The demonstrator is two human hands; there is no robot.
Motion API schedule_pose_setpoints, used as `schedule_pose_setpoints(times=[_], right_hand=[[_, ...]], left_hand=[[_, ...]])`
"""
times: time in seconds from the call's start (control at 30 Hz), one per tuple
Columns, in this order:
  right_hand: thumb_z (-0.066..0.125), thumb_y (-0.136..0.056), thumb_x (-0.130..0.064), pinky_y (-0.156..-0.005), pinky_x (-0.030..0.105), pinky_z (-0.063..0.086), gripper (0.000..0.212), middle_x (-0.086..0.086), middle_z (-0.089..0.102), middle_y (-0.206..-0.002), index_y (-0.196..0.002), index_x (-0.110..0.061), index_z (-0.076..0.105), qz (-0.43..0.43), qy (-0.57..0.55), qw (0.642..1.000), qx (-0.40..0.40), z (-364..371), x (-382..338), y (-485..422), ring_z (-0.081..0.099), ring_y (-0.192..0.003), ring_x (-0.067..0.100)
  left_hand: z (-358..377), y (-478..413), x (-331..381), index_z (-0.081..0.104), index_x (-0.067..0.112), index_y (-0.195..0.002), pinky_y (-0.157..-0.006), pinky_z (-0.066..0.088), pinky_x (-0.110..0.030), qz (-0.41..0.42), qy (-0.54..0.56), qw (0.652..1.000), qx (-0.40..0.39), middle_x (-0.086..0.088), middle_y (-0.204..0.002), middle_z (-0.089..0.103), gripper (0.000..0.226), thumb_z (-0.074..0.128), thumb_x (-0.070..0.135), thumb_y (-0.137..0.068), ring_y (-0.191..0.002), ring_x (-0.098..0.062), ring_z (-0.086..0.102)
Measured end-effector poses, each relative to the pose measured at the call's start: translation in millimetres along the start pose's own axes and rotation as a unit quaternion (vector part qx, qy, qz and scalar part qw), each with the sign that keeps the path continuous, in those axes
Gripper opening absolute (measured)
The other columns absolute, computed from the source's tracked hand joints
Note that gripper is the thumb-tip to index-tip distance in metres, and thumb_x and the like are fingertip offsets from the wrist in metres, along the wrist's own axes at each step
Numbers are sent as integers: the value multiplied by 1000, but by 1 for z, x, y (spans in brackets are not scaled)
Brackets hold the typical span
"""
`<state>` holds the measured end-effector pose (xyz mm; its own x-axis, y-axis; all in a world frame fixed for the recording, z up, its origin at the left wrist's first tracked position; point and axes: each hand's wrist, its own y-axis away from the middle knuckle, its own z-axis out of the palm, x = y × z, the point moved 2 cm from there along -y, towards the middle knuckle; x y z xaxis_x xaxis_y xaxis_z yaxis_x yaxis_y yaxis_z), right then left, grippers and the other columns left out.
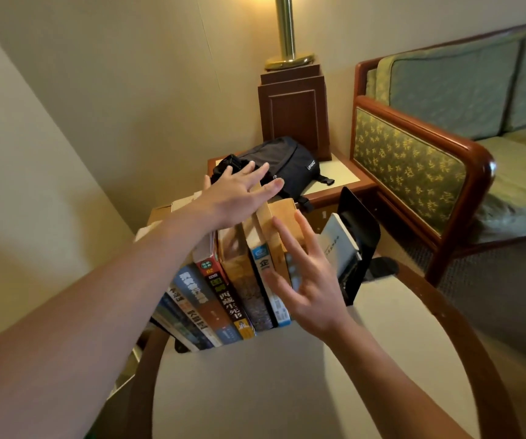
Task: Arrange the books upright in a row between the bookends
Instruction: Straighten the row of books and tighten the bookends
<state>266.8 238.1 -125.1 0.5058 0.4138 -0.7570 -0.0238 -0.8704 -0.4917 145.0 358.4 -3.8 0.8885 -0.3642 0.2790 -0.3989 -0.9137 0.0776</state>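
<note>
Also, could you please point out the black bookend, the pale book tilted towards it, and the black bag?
black bookend (364,229): head view, on its upright plate.
pale book (339,245): head view, middle of its cover.
black bag (287,163): head view, on its front panel.

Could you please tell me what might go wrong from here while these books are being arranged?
1. The row of books leans left, near the table rim; the left hand and right hand are open, gripping nothing, so it might topple off.
2. The pale book slants alone against the black bookend, apart from the row, and could slide flat.
</note>
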Motion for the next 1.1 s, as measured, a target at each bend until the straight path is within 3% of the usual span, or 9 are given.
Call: schedule_pose_setpoints(times=[0.17, 0.3, 0.4, 0.6, 0.83, 0.93, 1.0, 1.03, 1.1], right_hand=[[56, -89, -64, -117, 49, 28, 98, -12, -3, -168, -160, -36, -5, 95, -42, 983, 154, 31, 10, 21, 9, -153, 7], [57, -85, -74, -120, 46, 22, 113, -8, -1, -166, -157, -29, -18, 134, 77, 975, 160, 69, 28, 40, -9, -151, 3], [46, -89, -77, -116, 50, 21, 108, 0, 6, -165, -158, -24, -19, 114, 112, 971, 176, 75, 42, 46, -12, -150, 2], [52, -96, -56, -110, 58, 39, 99, 17, 17, -159, -158, -9, -10, -25, 146, 974, 172, 64, 63, 43, 14, -150, 26], [61, -91, -46, -113, 56, 36, 94, 22, 21, -155, -152, 2, 10, -45, 160, 966, 198, 69, 63, 38, 11, -152, 27], [63, -92, -49, -115, 45, 37, 96, 18, 23, -158, -156, -4, 8, -33, 106, 977, 181, 64, 59, 39, 19, -152, 25], [53, -95, -59, -117, 28, 34, 94, 8, 23, -161, -160, -17, 0, 13, 8, 983, 183, 57, 54, 42, 25, -150, 15], [47, -96, -61, -118, 27, 32, 90, 1, 20, -163, -161, -24, -4, 34, -32, 981, 190, 56, 51, 41, 25, -150, 12], [42, -98, -56, -121, 44, 29, 83, -7, 9, -167, -160, -30, -7, 71, -60, 971, 219, 61, 42, 36, 16, -153, 12]], left_hand=[[24, -35, -5, 25, 37, -156, -121, 11, -54, -28, -34, 998, -33, 10, -167, 4, 80, 37, 70, -85, -154, -29, 2], [20, -35, -7, 46, 26, -146, -117, 14, -56, -1, -86, 996, -32, -2, -165, 15, 47, 44, 36, -100, -152, -31, 6], [18, -31, -3, 63, 13, -124, -117, 12, -56, 54, -163, 983, -61, -11, -166, 11, 31, 42, 22, -104, -152, -34, -1], [18, -33, -7, 58, 12, -132, -119, 13, -57, 51, -165, 984, -51, -11, -165, 13, 39, 41, 29, -102, -151, -35, 3], [15, -26, 2, 55, 14, -137, -119, 13, -50, 19, -183, 981, -62, -11, -165, 8, 35, 40, 21, -106, -150, -39, 4], [17, -35, -5, 33, 13, -153, -120, 19, -49, -41, -59, 996, -48, -3, -164, 11, 55, 46, 21, -100, -149, -33, 14], [18, -41, -4, 37, 11, -151, -120, 21, -52, -60, -38, 996, -45, -5, -164, 14, 59, 49, 21, -94, -148, -31, 18], [18, -44, -3, 41, 10, -149, -119, 22, -54, -65, -47, 996, -44, -8, -164, 16, 57, 49, 21, -94, -149, -33, 18], [21, -42, 7, 35, 12, -153, -121, 14, -59, -88, -85, 992, -42, -11, -166, 8, 56, 42, 20, -98, -152, -38, 7]])
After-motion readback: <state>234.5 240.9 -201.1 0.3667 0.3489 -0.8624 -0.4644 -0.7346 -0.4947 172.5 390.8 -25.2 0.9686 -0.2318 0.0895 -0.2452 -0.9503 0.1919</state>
